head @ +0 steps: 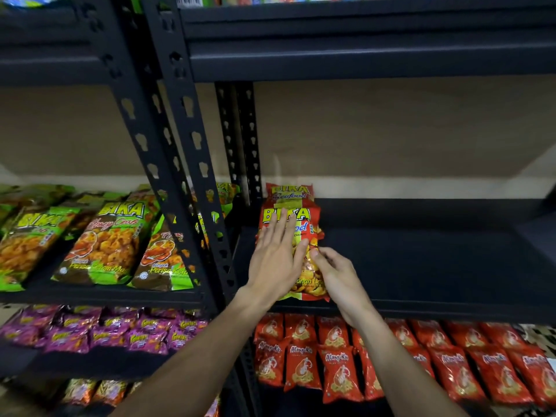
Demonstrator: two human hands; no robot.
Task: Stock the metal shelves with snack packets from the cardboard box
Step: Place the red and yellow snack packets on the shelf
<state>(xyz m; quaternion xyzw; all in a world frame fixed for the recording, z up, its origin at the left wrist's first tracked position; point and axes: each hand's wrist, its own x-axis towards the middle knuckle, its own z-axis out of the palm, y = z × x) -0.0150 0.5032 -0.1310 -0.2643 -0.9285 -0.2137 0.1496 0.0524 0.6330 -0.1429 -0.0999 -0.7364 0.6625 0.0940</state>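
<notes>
Both forearms reach up and forward to the middle shelf. The left hand (276,257) lies flat with straight fingers spread over the front of the red seafood packet (304,224), fingertips up by the yellow brand lettering. The right hand (337,275) is curled at the packet's three o'clock edge, thumb and fingertips pinching the wrapper there. That packet lies at the left end of the black metal shelf (421,260), just beside the uprights (186,139), with a second red packet (290,194) of the same kind tucked behind it at twelve o'clock. Off at nine o'clock, in the next bay, green crab-flavour packets (105,242) lean in overlapping rows. Below them, around eight o'clock, sit purple packets (120,332), and at five o'clock small red packets (340,365) fill the lower shelf. A plain beige wall (391,130) shows behind the racking.
</notes>
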